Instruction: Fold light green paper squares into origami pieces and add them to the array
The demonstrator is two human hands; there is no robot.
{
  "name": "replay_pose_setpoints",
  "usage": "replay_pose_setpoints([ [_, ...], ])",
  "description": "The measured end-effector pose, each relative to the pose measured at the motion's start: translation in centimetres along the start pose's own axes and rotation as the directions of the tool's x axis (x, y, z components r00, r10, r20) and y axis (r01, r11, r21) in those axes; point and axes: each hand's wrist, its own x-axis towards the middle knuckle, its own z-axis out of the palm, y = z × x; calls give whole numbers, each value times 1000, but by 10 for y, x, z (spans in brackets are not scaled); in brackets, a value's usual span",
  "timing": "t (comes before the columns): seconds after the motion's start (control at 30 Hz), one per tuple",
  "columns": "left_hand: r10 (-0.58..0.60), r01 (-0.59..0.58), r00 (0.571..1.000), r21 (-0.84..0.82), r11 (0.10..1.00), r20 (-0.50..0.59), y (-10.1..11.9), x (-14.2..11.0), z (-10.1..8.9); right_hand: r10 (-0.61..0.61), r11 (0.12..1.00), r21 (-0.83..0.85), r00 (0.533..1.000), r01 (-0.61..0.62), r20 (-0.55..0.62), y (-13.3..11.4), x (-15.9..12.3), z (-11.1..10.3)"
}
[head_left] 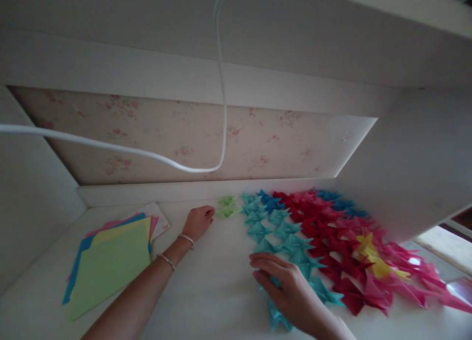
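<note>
My left hand [198, 221] reaches far across the white desk [206, 291], fingers curled, its tips next to two light green folded paper shapes [227, 206]; whether it touches them I cannot tell. Two bracelets ring that wrist. My right hand [291, 291] lies with fingers stretched flat on the near end of a row of teal folded shapes [287, 232]. Beyond these lie blue shapes [271, 201], a large mass of red and pink shapes [332, 222], and a few yellow ones [370, 254].
A stack of coloured paper sheets [110, 261], green on top, lies at the left. A white cable [221, 84] hangs in a loop before the floral back panel [184, 138]. White side walls and an upper shelf close in the desk.
</note>
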Motion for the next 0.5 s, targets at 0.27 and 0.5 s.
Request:
replay_pose_setpoints([
  [0.27, -38, 40, 999, -48, 998, 35, -1, 13, 11, 42, 997, 71, 998, -39, -47, -2, -25, 0],
  [0.5, -97, 112, 990, -150, 982, 103, -6, 22, 6, 80, 980, 189, 992, -61, -94, -10, -36, 11],
])
